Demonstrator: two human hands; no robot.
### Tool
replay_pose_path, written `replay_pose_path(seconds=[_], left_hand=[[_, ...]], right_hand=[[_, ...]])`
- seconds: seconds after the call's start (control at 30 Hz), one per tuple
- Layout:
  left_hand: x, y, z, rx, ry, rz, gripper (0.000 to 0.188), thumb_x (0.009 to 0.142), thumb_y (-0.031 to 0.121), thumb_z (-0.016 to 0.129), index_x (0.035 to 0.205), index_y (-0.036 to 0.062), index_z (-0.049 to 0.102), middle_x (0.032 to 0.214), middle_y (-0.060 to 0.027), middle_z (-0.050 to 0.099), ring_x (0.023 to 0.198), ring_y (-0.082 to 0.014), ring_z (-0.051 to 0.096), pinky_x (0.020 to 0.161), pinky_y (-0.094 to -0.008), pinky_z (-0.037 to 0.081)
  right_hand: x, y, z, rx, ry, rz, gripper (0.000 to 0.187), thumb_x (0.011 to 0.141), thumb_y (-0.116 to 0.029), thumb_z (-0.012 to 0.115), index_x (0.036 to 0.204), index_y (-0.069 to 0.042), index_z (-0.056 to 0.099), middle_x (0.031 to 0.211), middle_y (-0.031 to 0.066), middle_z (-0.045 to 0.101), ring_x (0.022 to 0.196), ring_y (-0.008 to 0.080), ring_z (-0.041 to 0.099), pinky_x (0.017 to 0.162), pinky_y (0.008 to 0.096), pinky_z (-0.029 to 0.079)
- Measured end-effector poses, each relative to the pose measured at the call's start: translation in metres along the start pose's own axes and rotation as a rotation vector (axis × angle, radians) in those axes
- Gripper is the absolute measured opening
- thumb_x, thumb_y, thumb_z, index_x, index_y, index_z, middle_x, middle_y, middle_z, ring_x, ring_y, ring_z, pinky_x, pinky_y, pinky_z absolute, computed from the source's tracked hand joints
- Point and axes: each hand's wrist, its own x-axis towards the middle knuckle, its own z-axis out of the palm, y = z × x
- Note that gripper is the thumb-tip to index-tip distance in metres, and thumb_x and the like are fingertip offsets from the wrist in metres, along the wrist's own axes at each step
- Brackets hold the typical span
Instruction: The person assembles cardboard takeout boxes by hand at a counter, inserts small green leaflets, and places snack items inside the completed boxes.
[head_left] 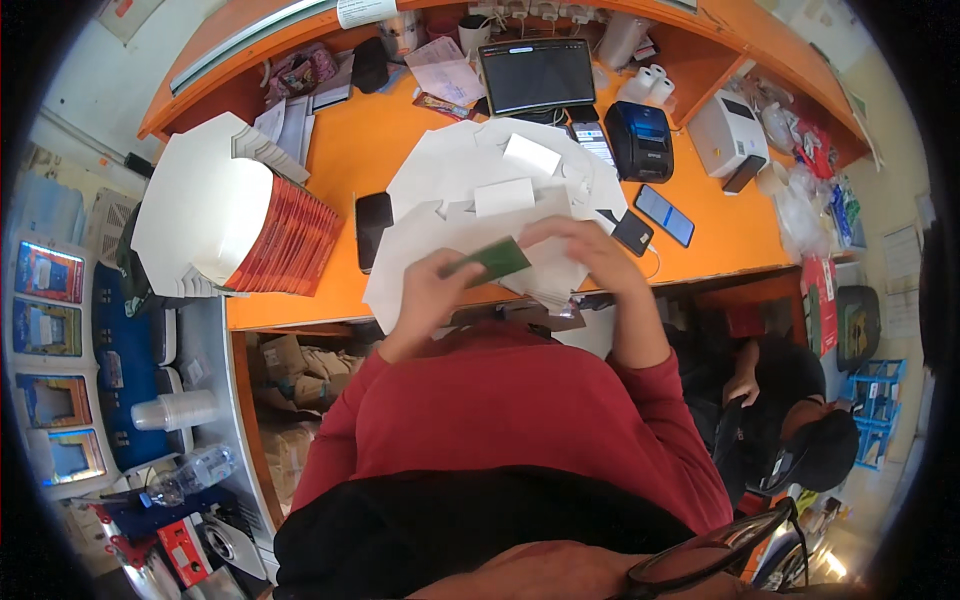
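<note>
My left hand (pixel 432 287) grips a small green rectangular card or packet (pixel 500 260) between thumb and fingers. To its right, my right hand (pixel 583 248) has its fingers stretched out just past the green piece's far end, over the white sheets; it appears to hold nothing. Both hands are above a spread of white die-cut cardboard blanks (pixel 440 178) at the table's near edge. Two small white rectangles, an upper card (pixel 532 155) and a lower card (pixel 505 197), lie on those blanks.
A tall stack of red-and-white cardboard blanks (pixel 285 235) stands on the orange table (pixel 330 170) at left. Around the blanks lie a dark phone (pixel 374 230), another phone (pixel 664 214), a black printer (pixel 640 140) and a screen (pixel 537 77). Another person (pixel 790 400) sits at right.
</note>
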Motion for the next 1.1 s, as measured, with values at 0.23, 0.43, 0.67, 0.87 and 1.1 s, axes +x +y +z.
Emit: replay_pose_path(seconds=[0.23,0.43,0.67,0.87,1.1], left_hand=[[-0.007,0.000,0.029,-0.571,0.019,-0.040,0.017,0.098,0.018,0.058,0.099,0.0023,0.066,0.083,0.0002,0.063,0.072,-0.0042,0.053,0.060,-0.0190,0.041],[-0.023,0.024,0.036,-0.381,0.026,0.083,0.016,0.097,0.015,0.058,0.100,0.0002,0.065,0.089,-0.0009,0.064,0.083,-0.0062,0.055,0.075,-0.0225,0.046],[-0.040,0.028,0.031,-0.062,-0.065,0.489,0.010,0.092,0.006,0.061,0.088,-0.0023,0.065,0.082,-0.0050,0.066,0.076,-0.0109,0.059,0.070,-0.0251,0.047],[-0.037,0.034,0.022,0.362,0.100,1.095,0.015,0.066,-0.002,0.070,0.078,0.0082,0.068,0.065,-0.0028,0.062,0.054,-0.0205,0.057,0.048,-0.0298,0.044],[-0.022,0.049,0.019,0.496,0.097,1.068,0.014,0.077,0.019,0.070,0.081,0.0057,0.066,0.081,-0.0077,0.065,0.073,-0.0224,0.063,0.070,-0.0339,0.050]], right_hand=[[-0.002,0.004,0.029,-0.028,0.617,-0.019,0.010,0.075,-0.013,0.077,0.082,-0.011,0.071,0.075,0.0020,0.064,0.084,0.0215,0.061,0.091,0.0406,0.041],[-0.004,-0.020,0.028,-0.675,0.175,-0.371,0.016,0.077,-0.011,0.075,0.092,-0.006,0.072,0.113,0.0065,0.057,0.108,0.0243,0.051,0.093,0.0391,0.038],[0.004,0.015,-0.014,0.284,0.852,0.149,0.081,0.082,-0.017,0.070,0.148,-0.005,0.024,0.152,0.0227,0.023,0.136,0.0361,0.034,0.112,0.0469,0.027],[-0.005,0.024,-0.035,0.653,0.985,0.279,0.092,0.083,-0.006,0.068,0.152,-0.003,0.008,0.142,0.0246,0.038,0.125,0.0358,0.048,0.100,0.0446,0.044],[-0.011,-0.016,-0.018,0.806,0.795,-0.164,0.045,0.105,-0.031,0.036,0.137,0.001,0.042,0.131,0.0168,0.057,0.118,0.0242,0.057,0.102,0.0363,0.046]])
